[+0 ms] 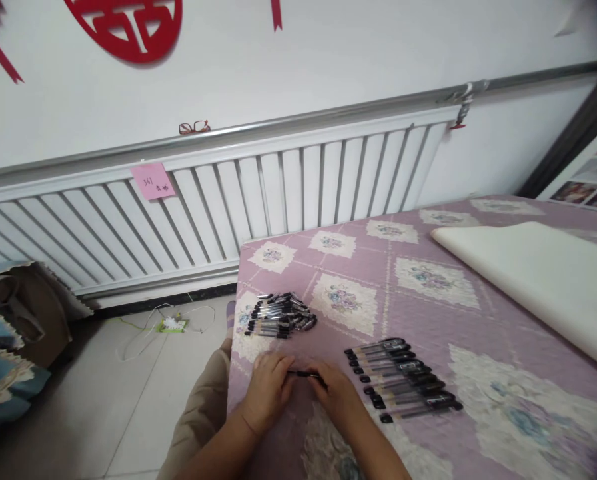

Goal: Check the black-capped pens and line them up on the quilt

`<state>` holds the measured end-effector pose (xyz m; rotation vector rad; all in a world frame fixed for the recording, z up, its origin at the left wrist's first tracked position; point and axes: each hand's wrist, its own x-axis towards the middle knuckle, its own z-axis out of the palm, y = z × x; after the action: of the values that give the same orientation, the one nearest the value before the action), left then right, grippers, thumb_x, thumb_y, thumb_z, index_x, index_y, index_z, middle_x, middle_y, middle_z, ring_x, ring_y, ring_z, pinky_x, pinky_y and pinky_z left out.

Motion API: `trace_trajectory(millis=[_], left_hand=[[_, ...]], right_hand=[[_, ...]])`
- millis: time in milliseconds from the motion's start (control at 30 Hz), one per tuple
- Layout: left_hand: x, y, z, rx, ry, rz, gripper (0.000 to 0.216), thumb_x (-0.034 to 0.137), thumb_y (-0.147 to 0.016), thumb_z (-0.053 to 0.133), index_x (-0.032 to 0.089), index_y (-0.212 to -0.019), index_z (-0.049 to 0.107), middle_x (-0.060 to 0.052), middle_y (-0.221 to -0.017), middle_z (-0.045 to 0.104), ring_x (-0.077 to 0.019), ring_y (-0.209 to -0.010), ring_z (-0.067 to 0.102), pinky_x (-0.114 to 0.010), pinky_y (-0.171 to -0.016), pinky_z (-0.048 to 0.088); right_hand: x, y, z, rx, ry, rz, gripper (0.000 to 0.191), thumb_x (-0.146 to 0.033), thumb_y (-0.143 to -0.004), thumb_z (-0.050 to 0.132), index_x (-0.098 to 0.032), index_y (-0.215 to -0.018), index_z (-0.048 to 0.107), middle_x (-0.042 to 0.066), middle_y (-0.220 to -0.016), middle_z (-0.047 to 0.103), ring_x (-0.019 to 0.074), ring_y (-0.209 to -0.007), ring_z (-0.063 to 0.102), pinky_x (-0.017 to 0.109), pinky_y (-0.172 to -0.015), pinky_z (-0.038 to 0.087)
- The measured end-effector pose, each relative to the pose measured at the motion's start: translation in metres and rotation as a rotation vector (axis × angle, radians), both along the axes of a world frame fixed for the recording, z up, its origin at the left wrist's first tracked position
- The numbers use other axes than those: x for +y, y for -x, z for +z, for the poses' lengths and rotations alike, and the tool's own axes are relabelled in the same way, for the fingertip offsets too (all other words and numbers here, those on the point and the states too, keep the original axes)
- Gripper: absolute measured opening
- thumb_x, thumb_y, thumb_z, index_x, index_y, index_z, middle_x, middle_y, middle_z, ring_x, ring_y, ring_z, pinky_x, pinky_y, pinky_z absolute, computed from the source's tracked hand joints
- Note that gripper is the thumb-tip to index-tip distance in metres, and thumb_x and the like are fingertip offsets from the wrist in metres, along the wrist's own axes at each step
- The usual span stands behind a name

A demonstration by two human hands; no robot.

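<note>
Right hand (pixel 336 395) on slim black pen (pixel 306 374)

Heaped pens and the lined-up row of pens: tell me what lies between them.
Only bare patterned cloth lies between the heap and the row, as the head view shows.

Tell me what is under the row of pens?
The row of pens lies on the purple flowered quilt; nothing else shows beneath. Whatever the quilt covers is hidden. The left hand and right hand hold one pen.
</note>
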<state>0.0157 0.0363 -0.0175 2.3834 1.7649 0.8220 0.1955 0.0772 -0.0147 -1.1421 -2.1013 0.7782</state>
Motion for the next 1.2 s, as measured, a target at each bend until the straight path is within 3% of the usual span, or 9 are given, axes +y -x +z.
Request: trace_trajectory(millis=[267,967,1200], left_hand=[[0.002,-0.001,0.008,0.036,0.105,-0.008,0.017,0.016,-0.085,0.05,0.023,-0.095,0.063,-0.004,-0.089,0.06,-0.0219,-0.087,0.053,-0.038,-0.079,0.042],[0.001,0.001,0.008,-0.078,0.032,-0.017,0.013,0.012,-0.082,0.054,0.021,-0.087,0.062,-0.003,-0.086,0.06,-0.0203,-0.086,0.053,-0.035,-0.078,0.041],[0.002,0.003,0.004,-0.078,-0.001,-0.03,0.008,0.016,-0.083,0.056,0.02,-0.086,0.062,-0.003,-0.084,0.06,-0.0197,-0.084,0.053,-0.035,-0.077,0.042]], right_hand=[[0.0,-0.01,0.008,0.016,0.069,0.015,0.022,-0.017,-0.077,0.048,-0.019,-0.091,0.065,0.007,-0.091,0.068,0.0216,-0.088,0.061,0.035,-0.081,0.045],[0.0,-0.013,0.011,-0.056,0.044,0.031,0.017,-0.025,-0.084,0.047,-0.021,-0.083,0.063,0.004,-0.083,0.067,0.0203,-0.081,0.06,0.032,-0.074,0.045],[-0.003,-0.01,0.015,-0.166,0.003,0.026,0.031,-0.031,-0.091,0.037,-0.021,-0.074,0.061,0.005,-0.077,0.066,0.0202,-0.075,0.059,0.032,-0.069,0.044]])
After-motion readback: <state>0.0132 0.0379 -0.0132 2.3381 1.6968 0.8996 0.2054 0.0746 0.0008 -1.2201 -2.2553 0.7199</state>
